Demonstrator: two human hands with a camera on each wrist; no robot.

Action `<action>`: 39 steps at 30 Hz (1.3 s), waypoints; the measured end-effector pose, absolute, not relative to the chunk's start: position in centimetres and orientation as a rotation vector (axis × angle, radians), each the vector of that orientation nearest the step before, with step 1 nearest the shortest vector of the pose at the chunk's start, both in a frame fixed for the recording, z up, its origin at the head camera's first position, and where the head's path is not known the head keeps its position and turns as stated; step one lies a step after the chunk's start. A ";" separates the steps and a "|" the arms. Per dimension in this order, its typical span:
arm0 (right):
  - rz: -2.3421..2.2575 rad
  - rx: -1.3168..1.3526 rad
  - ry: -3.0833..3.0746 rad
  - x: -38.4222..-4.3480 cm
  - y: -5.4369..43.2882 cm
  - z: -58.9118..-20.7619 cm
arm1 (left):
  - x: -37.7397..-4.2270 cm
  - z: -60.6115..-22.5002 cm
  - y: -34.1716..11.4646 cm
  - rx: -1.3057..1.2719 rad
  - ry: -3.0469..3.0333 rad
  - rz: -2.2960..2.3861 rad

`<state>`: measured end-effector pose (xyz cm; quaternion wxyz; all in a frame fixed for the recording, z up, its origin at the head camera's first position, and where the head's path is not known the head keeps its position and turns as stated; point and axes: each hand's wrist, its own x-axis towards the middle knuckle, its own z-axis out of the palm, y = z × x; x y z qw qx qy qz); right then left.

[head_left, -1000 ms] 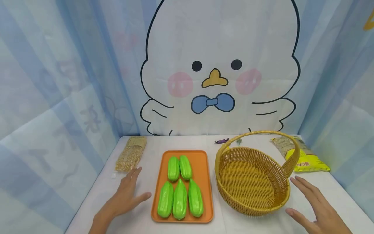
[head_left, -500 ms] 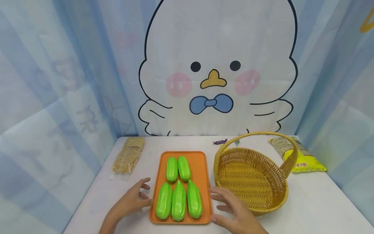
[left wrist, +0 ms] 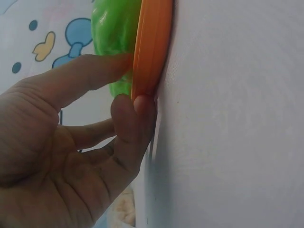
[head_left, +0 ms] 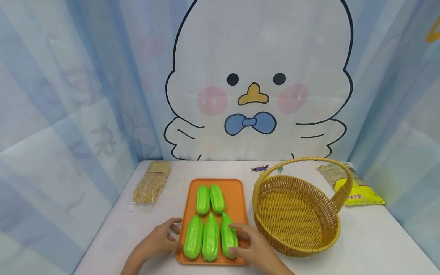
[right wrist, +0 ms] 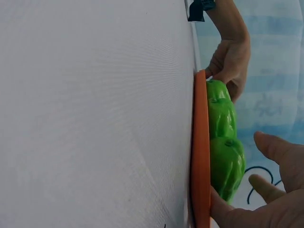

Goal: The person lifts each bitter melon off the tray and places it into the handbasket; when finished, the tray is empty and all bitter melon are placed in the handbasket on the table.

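Observation:
Several glossy green ribbed gourds lie on an orange tray (head_left: 235, 198), two at the back and three in front. My left hand (head_left: 156, 240) pinches the tray's left rim, with the thumb over the edge and fingertips at its outer side in the left wrist view. Over the tray's right side, my right hand (head_left: 256, 248) reaches around the front right gourd (head_left: 227, 240) with its fingers spread. In the right wrist view, a gap shows between the upper digit of that hand (right wrist: 280, 190) and the nearest gourd (right wrist: 225, 161), while a lower finger touches the tray's side.
A woven basket (head_left: 292, 217) with a tall handle stands right of the tray. Behind it lies a yellow packet (head_left: 362, 194); a small purple-wrapped item (head_left: 260, 168) lies at the back. A bag of grains (head_left: 151, 185) sits at the left. Patterned curtains enclose the table.
My right hand has swept left from beyond the basket to the front right gourd. My left hand has moved right and slightly nearer to me, onto the tray's left rim.

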<state>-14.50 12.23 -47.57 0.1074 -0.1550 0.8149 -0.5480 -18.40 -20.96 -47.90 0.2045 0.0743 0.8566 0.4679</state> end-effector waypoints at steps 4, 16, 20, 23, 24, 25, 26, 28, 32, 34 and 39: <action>-1.609 -0.484 2.434 -14.7 11.8 -48.0 | -18.5 -48.0 -21.0 0.227 2.400 1.299; -1.553 -0.435 2.494 -14.9 11.4 -48.5 | -18.5 -48.2 -21.2 0.242 2.386 1.314; -1.561 -0.426 2.483 -14.9 11.4 -48.4 | -18.5 -48.1 -21.2 0.255 2.391 1.306; -1.576 -0.419 2.472 -14.9 11.4 -48.4 | -18.5 -48.1 -21.2 0.256 2.400 1.291; -1.575 -0.419 2.478 -14.8 11.4 -48.4 | -18.5 -48.1 -21.2 0.257 2.402 1.290; -1.574 -0.419 2.481 -14.8 11.4 -48.3 | -18.5 -48.2 -21.2 0.259 2.404 1.288; -1.570 -0.419 2.488 -14.7 11.4 -48.3 | -18.5 -48.2 -21.2 0.257 2.401 1.289; -1.587 -0.407 2.467 -14.5 11.5 -47.9 | -18.5 -48.2 -21.3 0.267 2.396 1.301; -1.645 -0.385 2.395 -13.6 12.1 -46.2 | -18.4 -48.2 -21.3 0.280 2.386 1.315; -1.695 -0.375 2.338 -13.0 12.6 -44.9 | -18.4 -48.2 -21.3 0.279 2.387 1.309; -1.787 -0.329 2.245 -11.3 14.9 -41.3 | -18.6 -48.3 -21.3 0.275 2.394 1.292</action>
